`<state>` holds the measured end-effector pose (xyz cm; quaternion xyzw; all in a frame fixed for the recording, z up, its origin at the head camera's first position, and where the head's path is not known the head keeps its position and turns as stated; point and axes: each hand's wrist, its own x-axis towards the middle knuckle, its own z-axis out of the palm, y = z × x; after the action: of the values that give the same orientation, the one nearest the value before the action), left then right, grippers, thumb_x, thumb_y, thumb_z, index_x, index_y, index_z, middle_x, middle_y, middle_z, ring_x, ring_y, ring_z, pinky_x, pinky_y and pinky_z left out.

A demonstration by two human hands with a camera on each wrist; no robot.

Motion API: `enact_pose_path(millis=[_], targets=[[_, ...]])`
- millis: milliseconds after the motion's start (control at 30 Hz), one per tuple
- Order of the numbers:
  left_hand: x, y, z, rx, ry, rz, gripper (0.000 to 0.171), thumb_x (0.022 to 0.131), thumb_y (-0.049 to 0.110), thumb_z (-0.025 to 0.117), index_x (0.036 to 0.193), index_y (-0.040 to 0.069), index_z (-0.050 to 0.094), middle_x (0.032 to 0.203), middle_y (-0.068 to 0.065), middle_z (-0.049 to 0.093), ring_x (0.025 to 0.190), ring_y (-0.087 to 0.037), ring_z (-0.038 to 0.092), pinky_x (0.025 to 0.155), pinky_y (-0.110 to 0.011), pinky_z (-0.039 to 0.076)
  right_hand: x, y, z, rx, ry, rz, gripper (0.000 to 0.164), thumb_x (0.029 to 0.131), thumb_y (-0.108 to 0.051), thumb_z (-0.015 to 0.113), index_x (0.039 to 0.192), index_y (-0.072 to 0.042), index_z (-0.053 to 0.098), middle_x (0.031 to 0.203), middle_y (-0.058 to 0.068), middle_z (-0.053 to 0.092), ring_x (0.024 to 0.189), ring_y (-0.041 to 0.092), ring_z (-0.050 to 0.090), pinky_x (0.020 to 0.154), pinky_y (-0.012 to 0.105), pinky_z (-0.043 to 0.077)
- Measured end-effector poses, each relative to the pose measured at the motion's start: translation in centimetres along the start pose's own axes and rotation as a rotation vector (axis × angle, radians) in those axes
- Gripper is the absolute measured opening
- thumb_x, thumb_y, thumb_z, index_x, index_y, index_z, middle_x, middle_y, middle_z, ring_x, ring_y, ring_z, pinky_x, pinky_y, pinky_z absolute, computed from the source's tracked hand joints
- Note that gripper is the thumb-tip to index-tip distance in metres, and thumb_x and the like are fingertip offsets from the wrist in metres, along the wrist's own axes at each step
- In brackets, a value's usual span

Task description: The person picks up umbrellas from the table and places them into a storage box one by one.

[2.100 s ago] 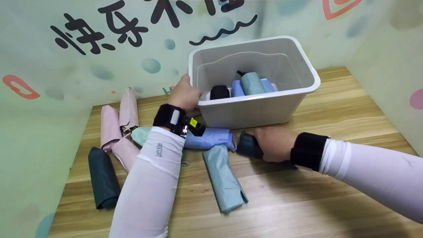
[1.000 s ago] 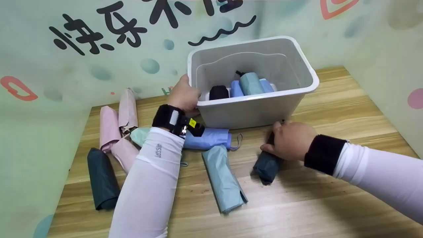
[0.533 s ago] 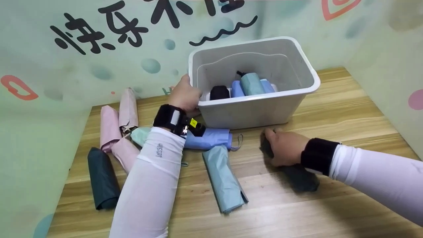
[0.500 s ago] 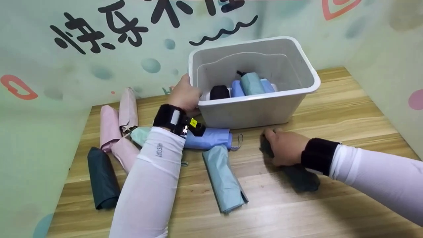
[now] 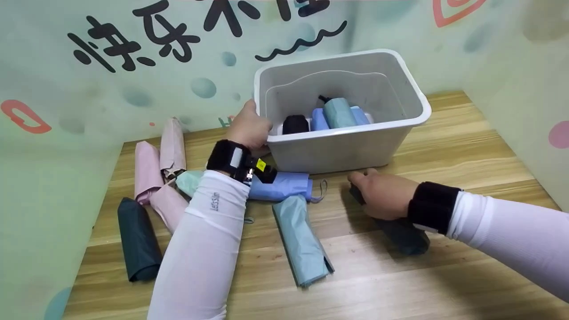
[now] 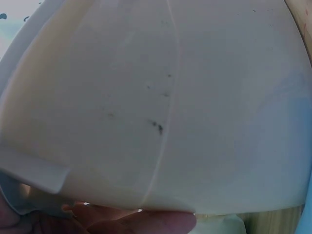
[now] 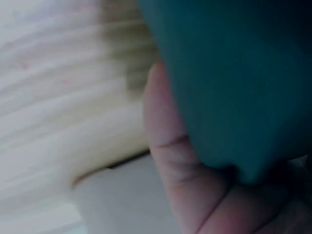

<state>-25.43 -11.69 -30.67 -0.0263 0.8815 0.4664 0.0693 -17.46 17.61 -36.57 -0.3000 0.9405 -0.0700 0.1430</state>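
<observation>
My left hand [image 5: 249, 126] grips the left end of a light grey plastic bin [image 5: 338, 153] at its rim. In the left wrist view, fingers [image 6: 151, 222] lie below the bin's wall [image 6: 219, 122]. My right hand [image 5: 384, 193] grips a dark teal folded umbrella [image 5: 406, 240] in front of the bin. One end sticks out past the fingers at the left, the other toward the lower right; the palm hides its middle. The right wrist view shows the umbrella [image 7: 234, 83] close up, with a finger [image 7: 165, 117] along its side.
In the bin lie a black folded umbrella [image 5: 295, 124], a teal one [image 5: 340, 112] and blue ones [image 5: 319, 119]. On the wooden surface are a blue umbrella [image 5: 282, 186], a grey-teal one [image 5: 302, 242], pink ones [image 5: 147, 171], a mint one [image 5: 187, 183] and a dark one [image 5: 138, 240].
My right hand has turned the dark teal umbrella: its near end swung from pointing toward me to the lower right. Since half a second ago it has barely shifted. My left hand stays on the bin.
</observation>
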Motion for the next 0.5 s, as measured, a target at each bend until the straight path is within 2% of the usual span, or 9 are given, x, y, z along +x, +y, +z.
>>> enact_pose_path(millis=[300, 500], targets=[[0.1, 0.1, -0.2, 0.027, -0.006, -0.016, 0.066, 0.096, 0.003, 0.049, 0.160, 0.004, 0.030, 0.155, -0.019, 0.049, 0.135, -0.030, 0.050, 0.119, -0.046, 0.042, -0.6, -2.9, -3.7, -0.002, 0.124, -0.102, 0.047, 0.087, -0.012, 0.074, 0.127, -0.001, 0.052, 0.102, 0.019, 0.060, 0.081, 0.029, 0.063, 0.069, 0.047, 0.058], [0.1, 0.1, -0.1, 0.036, 0.002, -0.027, 0.066, 0.098, 0.005, 0.049, 0.161, 0.005, 0.030, 0.157, -0.019, 0.049, 0.137, -0.031, 0.049, 0.120, -0.047, 0.041, -0.6, -4.6, -6.5, -0.005, 0.151, -0.156, 0.051, 0.090, -0.013, 0.072, 0.134, -0.002, 0.050, 0.106, 0.019, 0.060, 0.083, 0.030, 0.065, 0.074, 0.047, 0.059]])
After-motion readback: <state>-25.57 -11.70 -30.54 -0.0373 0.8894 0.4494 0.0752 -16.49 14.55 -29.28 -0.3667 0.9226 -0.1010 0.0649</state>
